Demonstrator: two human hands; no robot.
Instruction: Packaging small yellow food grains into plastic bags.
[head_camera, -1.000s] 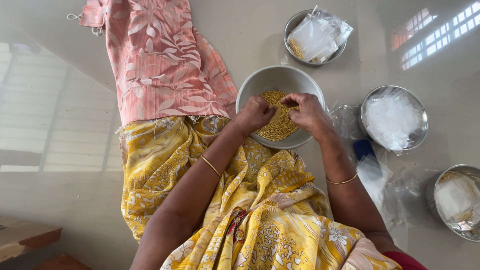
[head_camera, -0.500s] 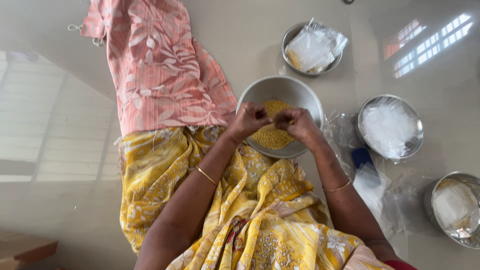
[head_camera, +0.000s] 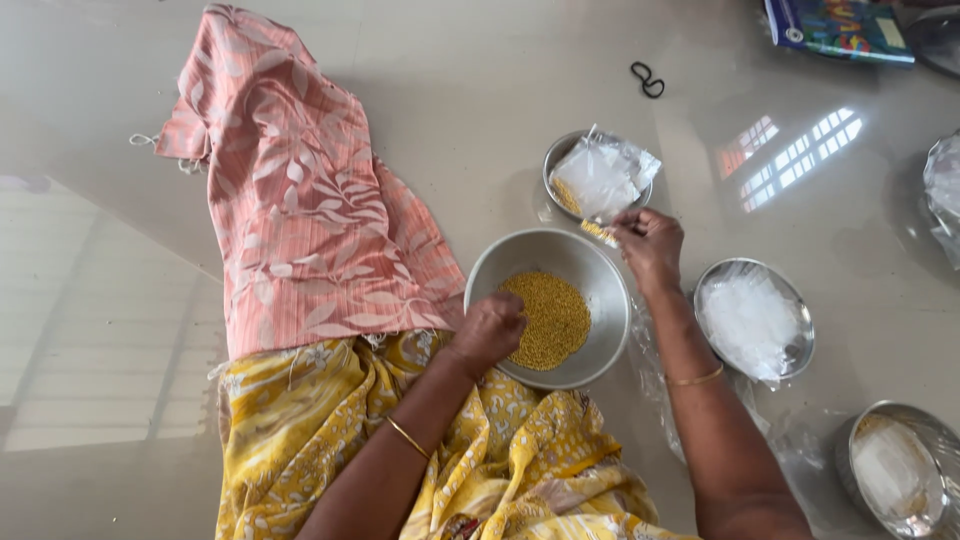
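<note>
A steel bowl (head_camera: 598, 273) holding yellow grains (head_camera: 548, 318) sits on the floor in front of me. My left hand (head_camera: 490, 328) rests closed at the bowl's near left rim, by the grains. My right hand (head_camera: 648, 245) has reached past the bowl's far rim and pinches a small clear packet (head_camera: 599, 232) with yellow grains at its end. Just beyond it lies a smaller steel bowl (head_camera: 556, 157) filled with clear plastic packets (head_camera: 602, 175).
A pink patterned cloth (head_camera: 300, 210) and yellow fabric (head_camera: 300, 430) lie to the left. A steel plate of clear packets (head_camera: 752, 318) is at right, another steel bowl (head_camera: 895, 470) at lower right. A black band (head_camera: 647, 79) and a colourful package (head_camera: 835, 25) lie farther off.
Both hands were together over the grain bowl. My right hand has moved away to the far rim holding a small packet; my left hand dropped to the near rim. The view shifted.
</note>
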